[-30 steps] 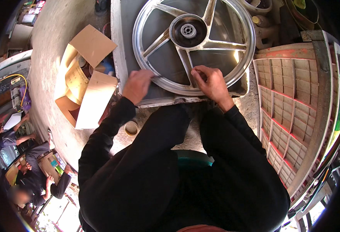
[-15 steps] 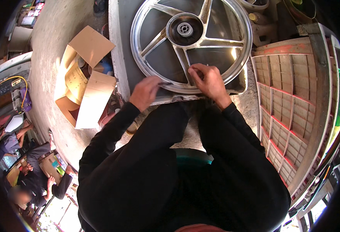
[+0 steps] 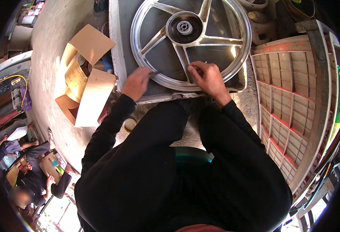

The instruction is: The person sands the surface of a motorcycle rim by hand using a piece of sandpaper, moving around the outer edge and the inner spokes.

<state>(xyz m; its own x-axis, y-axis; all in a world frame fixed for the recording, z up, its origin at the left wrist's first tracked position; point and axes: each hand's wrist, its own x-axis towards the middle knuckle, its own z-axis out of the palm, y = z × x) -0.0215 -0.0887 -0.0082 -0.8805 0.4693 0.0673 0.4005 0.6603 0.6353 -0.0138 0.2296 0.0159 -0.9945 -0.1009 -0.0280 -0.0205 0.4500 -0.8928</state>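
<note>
A silver spoked motorcycle wheel rim (image 3: 237, 67) lies flat in a shallow, worn tray (image 3: 119, 50) in front of my knees. My left hand (image 3: 138, 82) is closed around a small dark strip (image 3: 154, 73), whose end touches the lower left of the rim; its exact kind is too small to tell. At the lower right of the wheel, my right hand (image 3: 209, 78) rests over the rim, thumb and fingers closed at the near spoke. Part of that grip is hidden by the hand itself. The round hub (image 3: 184, 28) sits at the wheel's middle.
Left of the tray stands an open cardboard box (image 3: 94, 92) with a yellowish roll (image 3: 76, 77) inside. A framed grid panel (image 3: 285, 100) leans at the right. Below the tray is a small round tin (image 3: 130, 125). Other people (image 3: 34, 174) sit at the far lower left.
My left hand has moved left and slightly up along the rim with the dark strip. My right hand stays at the near spoke, almost unmoved.
</note>
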